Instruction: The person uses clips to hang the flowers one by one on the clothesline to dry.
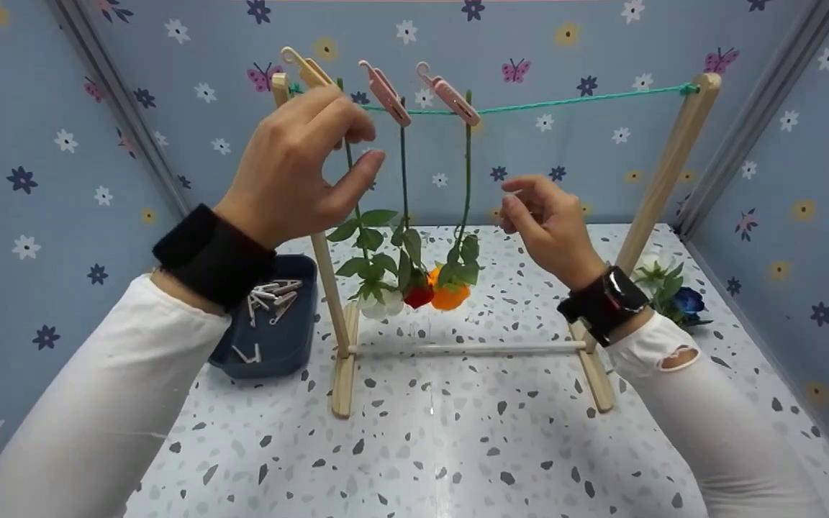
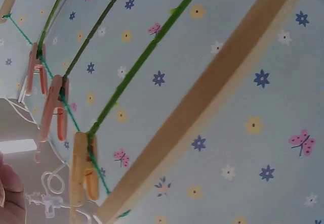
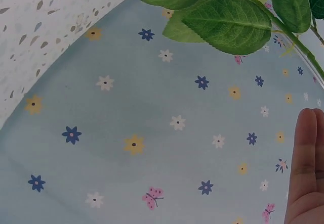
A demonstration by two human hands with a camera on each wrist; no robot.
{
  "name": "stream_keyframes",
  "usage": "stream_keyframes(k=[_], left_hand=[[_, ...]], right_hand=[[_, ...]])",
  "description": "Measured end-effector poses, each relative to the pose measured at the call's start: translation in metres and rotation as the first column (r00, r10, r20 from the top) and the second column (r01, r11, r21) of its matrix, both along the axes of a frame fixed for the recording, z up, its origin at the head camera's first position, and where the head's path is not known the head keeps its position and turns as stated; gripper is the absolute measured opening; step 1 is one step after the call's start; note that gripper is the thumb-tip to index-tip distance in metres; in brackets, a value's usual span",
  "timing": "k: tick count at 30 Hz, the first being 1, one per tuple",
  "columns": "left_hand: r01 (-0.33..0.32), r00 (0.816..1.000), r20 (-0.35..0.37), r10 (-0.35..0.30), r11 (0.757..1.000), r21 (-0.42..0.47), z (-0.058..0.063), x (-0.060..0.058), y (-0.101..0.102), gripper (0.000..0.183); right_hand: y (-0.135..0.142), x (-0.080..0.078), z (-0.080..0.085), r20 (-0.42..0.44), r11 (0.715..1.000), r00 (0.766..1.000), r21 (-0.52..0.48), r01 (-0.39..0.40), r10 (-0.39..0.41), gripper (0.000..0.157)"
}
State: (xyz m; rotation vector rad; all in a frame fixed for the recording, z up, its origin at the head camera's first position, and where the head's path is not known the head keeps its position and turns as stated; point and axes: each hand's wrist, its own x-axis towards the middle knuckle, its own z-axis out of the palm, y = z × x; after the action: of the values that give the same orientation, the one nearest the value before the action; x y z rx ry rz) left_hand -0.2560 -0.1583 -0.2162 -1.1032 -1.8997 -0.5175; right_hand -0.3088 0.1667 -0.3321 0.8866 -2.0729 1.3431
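Three artificial flowers hang head down from a green cord (image 1: 580, 100): a white rose (image 1: 382, 303), a red rose (image 1: 419, 296) and an orange flower (image 1: 452, 297). Two pink clothespins (image 1: 455, 103) and a yellow clothespin (image 2: 78, 168) clip their stems to the cord. My left hand (image 1: 292, 162) is raised beside the yellow clothespin, fingers bent and thumb apart; the left wrist view shows that clip clamped at the stem, away from the fingers (image 2: 11, 186). To the right of the orange flower's stem, my right hand (image 1: 547, 226) hovers with fingers loosely curled, holding nothing.
The cord runs between two wooden posts (image 1: 666, 169) joined low down by a white rod (image 1: 468, 348). At left, a dark blue bin (image 1: 299, 352) contains several clothespins (image 1: 281, 298). Behind the right post lie a blue flower (image 1: 688, 301) and a white flower (image 1: 648, 266). Patterned walls enclose the speckled table.
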Motion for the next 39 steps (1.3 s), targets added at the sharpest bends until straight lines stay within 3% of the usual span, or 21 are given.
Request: stream_keyframes(k=[6,9,12,14,16,17,19,21,24,28,30,31,32,34,38,39], left_hand=[[-0.030,0.996,0.089,0.021,0.994,0.101,-0.049,-0.005,-0.028,0.014],[-0.096,0.989,0.129,0.076,0.983,0.156,-0.074,-0.009,-0.045,0.023],[-0.197,0.965,0.205,0.162,0.967,0.164,-0.095,-0.016,-0.063,0.036],[-0.269,0.928,0.302,0.217,0.953,0.142,-0.107,-0.022,-0.074,0.042],[-0.328,0.859,0.448,0.247,0.938,0.113,-0.119,-0.029,-0.083,0.045],[-0.353,0.812,0.526,0.255,0.931,0.094,-0.124,-0.032,-0.088,0.046],[-0.397,0.689,0.669,0.280,0.917,0.025,-0.134,-0.038,-0.097,0.048],[-0.421,0.559,0.765,0.320,0.904,-0.070,-0.146,-0.044,-0.108,0.048],[-0.413,0.393,0.817,0.423,0.874,-0.254,-0.166,-0.051,-0.125,0.042],[-0.347,0.170,0.815,0.555,0.807,-0.477,-0.194,-0.058,-0.145,0.033],[-0.311,0.079,0.786,0.614,0.764,-0.565,-0.204,-0.058,-0.150,0.025],[-0.297,0.050,0.770,0.636,0.745,-0.597,-0.208,-0.057,-0.152,0.020],[-0.289,0.036,0.753,0.657,0.728,-0.621,-0.212,-0.055,-0.153,0.019],[-0.293,0.023,0.726,0.688,0.699,-0.653,-0.216,-0.051,-0.153,0.026],[-0.299,0.018,0.693,0.721,0.665,-0.684,-0.218,-0.043,-0.149,0.043],[-0.294,0.009,0.686,0.728,0.657,-0.694,-0.218,-0.042,-0.148,0.045]], right_hand=[[0.016,0.008,-0.019,0.009,0.999,1.000,-0.020,-0.028,0.028,0.019],[0.022,0.011,-0.031,0.012,1.000,1.000,-0.011,-0.029,0.029,0.024],[0.027,0.013,-0.043,0.013,0.999,0.999,0.007,-0.040,0.040,0.025],[0.031,0.014,-0.051,0.015,0.999,0.999,0.018,-0.050,0.050,0.024],[0.035,0.016,-0.058,0.013,0.998,0.998,0.027,-0.056,0.056,0.025],[0.036,0.017,-0.061,0.017,0.998,0.998,0.027,-0.058,0.058,0.025],[0.039,0.019,-0.067,0.017,0.998,0.998,0.033,-0.055,0.054,0.025],[0.042,0.021,-0.073,0.018,0.998,0.999,0.041,-0.049,0.049,0.025],[0.045,0.024,-0.079,0.031,0.998,0.999,0.053,-0.046,0.045,0.025],[0.048,0.028,-0.089,0.046,0.997,0.998,0.064,-0.043,0.040,0.027],[0.050,0.029,-0.095,0.053,0.996,0.998,0.070,-0.047,0.043,0.027],[0.050,0.030,-0.098,0.059,0.996,0.997,0.071,-0.052,0.048,0.028],[0.051,0.030,-0.101,0.060,0.996,0.997,0.074,-0.056,0.052,0.028],[0.052,0.031,-0.107,0.064,0.994,0.996,0.083,-0.067,0.062,0.029],[0.052,0.032,-0.114,0.075,0.992,0.994,0.097,-0.082,0.074,0.029],[0.052,0.032,-0.114,0.081,0.991,0.994,0.100,-0.085,0.077,0.029]])
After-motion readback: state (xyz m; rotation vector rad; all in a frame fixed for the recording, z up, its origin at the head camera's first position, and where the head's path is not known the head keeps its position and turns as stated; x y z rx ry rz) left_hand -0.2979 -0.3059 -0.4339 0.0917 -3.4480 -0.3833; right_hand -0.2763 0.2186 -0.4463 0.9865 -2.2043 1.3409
